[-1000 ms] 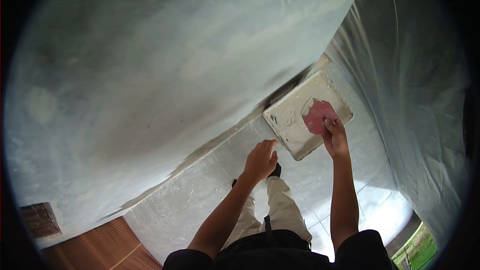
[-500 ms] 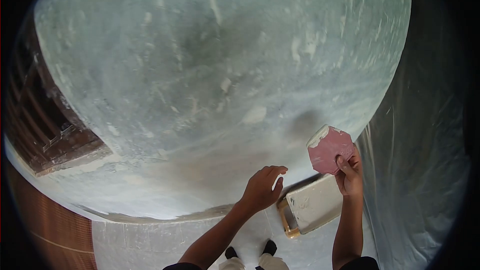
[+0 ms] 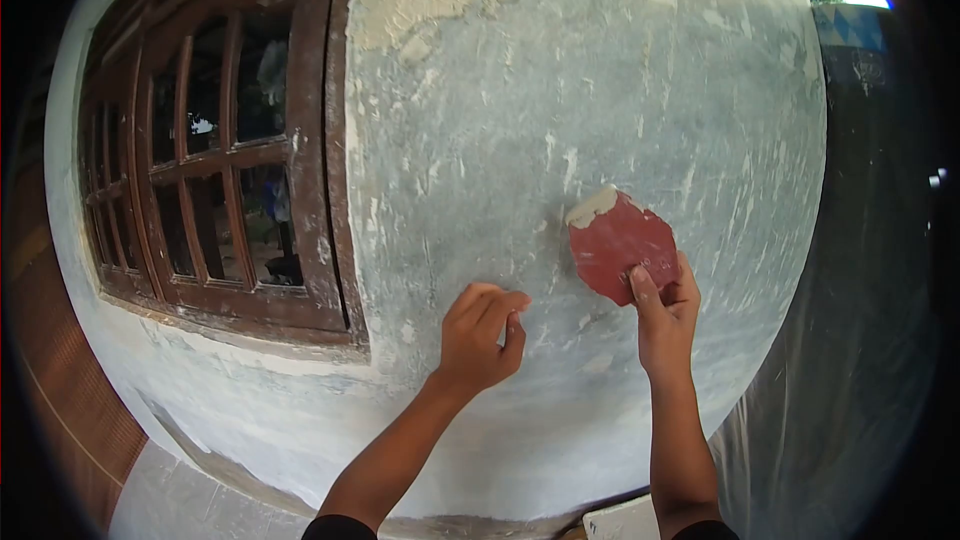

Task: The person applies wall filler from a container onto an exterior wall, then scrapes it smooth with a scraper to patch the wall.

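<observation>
My right hand (image 3: 668,315) pinches a red putty spreader (image 3: 622,245) by its lower edge, thumb on the near face. Off-white putty (image 3: 593,208) coats the spreader's upper left edge. The flat plate is held up in front of the grey, patchy wall (image 3: 480,170). To the left, my left hand (image 3: 482,335) hovers before the same wall with its fingers loosely curled, thumb near the fingertips and nothing visible in it.
A brown wooden window (image 3: 215,175) with glass panes is set in the wall at left. Cream putty (image 3: 430,0) covers a patch high up. Dark plastic sheeting (image 3: 850,290) hangs at right. The white tray (image 3: 622,520) shows partly at the bottom edge.
My view has tilted up and left, bringing in the window. Both hands have risen before the wall, the spreader still in my right. The left fingers have curled in more.
</observation>
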### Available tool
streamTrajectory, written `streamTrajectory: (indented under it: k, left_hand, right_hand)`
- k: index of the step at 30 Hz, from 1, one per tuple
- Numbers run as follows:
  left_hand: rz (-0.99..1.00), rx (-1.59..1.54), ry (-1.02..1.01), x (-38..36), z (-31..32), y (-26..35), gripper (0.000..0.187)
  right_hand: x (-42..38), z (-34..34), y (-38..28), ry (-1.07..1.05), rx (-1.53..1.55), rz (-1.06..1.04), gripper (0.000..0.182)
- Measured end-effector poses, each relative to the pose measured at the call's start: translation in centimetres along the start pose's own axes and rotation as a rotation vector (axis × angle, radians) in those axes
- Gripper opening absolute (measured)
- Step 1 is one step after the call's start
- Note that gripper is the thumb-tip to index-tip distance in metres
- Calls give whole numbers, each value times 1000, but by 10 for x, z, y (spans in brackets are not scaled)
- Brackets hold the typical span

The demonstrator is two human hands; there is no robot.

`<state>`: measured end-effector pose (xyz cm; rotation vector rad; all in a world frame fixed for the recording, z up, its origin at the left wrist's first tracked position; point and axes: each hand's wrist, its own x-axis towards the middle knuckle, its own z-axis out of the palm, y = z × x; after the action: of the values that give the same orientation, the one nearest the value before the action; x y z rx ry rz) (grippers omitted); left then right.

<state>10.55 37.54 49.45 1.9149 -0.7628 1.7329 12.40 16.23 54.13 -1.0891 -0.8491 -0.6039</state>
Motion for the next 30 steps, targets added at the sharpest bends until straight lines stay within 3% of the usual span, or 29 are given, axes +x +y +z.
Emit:
streamTrajectory:
  k: [6,10,11,13,19,30]
  left_hand:
    - [157,200,109,69,-30,-36,27]
    - [252,306,157,113,-36,-56,33]
    - [277,347,178,121,-36,-61,37]
    - [277,367,196,130,-31,-70,40]
    - [218,429,158,128,-25,-72,48]
    - [199,404,150,126,-25,-73,47]
  right_hand:
    - [69,64,-28,-23,-110,-288,15]
    - [130,95,-48,25,-831,-867,9]
    - [144,105,-52,24,-830,-871,9]
    - [170,122,-58,77,-1055,-1215,10]
    - [221,142,-43,-66,-1354,-1373,16]
    - [223,149,-33,-166,-1673,-1301,15]
